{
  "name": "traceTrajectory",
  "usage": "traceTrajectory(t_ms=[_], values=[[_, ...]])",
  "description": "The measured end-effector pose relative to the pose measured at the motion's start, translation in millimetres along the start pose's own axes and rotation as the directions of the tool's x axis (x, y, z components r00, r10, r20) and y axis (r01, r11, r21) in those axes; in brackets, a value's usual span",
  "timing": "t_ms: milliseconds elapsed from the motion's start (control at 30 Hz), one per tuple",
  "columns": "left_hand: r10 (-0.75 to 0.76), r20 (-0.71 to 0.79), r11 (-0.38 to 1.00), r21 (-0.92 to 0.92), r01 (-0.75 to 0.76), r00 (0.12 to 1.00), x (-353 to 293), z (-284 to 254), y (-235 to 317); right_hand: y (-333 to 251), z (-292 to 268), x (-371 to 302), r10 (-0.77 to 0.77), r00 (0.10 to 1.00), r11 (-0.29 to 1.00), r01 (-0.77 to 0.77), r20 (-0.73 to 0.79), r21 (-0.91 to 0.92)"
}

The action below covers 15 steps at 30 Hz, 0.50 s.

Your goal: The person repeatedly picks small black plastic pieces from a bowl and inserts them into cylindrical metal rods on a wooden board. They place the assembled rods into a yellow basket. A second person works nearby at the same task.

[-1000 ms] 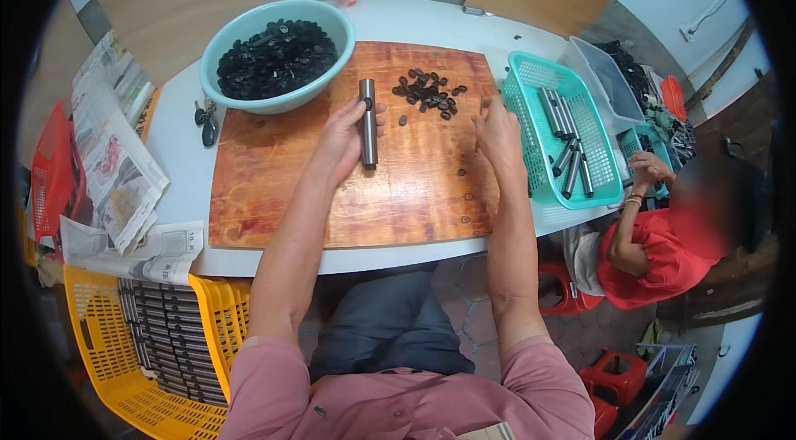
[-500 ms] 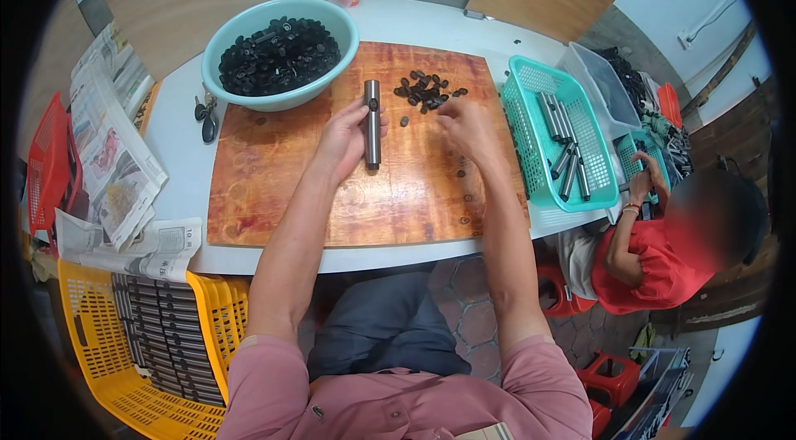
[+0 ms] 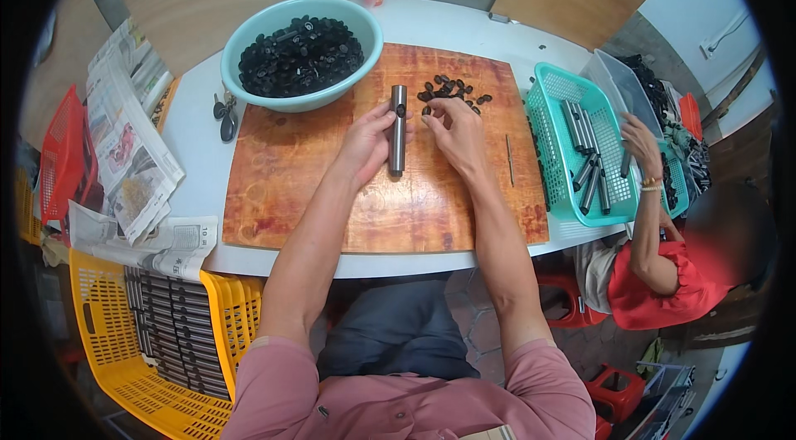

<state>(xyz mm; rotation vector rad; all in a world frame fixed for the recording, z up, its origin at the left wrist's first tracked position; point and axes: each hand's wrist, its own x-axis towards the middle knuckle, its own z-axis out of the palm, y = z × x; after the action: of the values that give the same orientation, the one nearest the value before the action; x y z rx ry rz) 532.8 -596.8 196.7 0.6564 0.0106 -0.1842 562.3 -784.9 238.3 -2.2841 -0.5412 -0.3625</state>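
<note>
My left hand point(image 3: 370, 144) is closed around a grey metal tube point(image 3: 397, 145), which points away from me over the wooden board point(image 3: 348, 212). Near its far end the tube has a dark oval opening on the upper side. Between the thumb and fingers of my right hand point(image 3: 458, 135) is a small black oval plug point(image 3: 426, 111), just right of the tube and apart from it. Beyond that hand lies a loose pile of similar black plugs point(image 3: 448, 85). A thin metal rod point(image 3: 510, 160) rests on the board right of my right forearm.
A pale green bowl point(image 3: 375, 46) full of black plugs stands back left. At right, a green basket point(image 3: 551, 191) holds several tubes; a co-worker's hand point(image 3: 643, 145) reaches beside it. Keys point(image 3: 227, 122), newspapers point(image 3: 124, 150) and a yellow crate point(image 3: 222, 324) of tubes are left.
My right hand has moved from the plug pile toward the tube, a plug now visible in its fingers. The co-worker's hand has risen to the green basket. The whole view has shifted slightly.
</note>
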Motion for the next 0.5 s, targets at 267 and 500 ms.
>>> traceTrajectory(t_ms=[267, 500], values=[[0.003, 0.037, 1.0, 0.022, -0.004, 0.999, -5, 13, 2, -14, 13, -2, -0.352, 0.924, 0.935, 0.356, -0.148, -0.004], [0.012, 0.047, 0.999, 0.032, -0.013, 0.999, -7, 11, 2, -16, 10, -5, -0.455, 0.881, 0.886, 0.433, -0.131, -0.165]])
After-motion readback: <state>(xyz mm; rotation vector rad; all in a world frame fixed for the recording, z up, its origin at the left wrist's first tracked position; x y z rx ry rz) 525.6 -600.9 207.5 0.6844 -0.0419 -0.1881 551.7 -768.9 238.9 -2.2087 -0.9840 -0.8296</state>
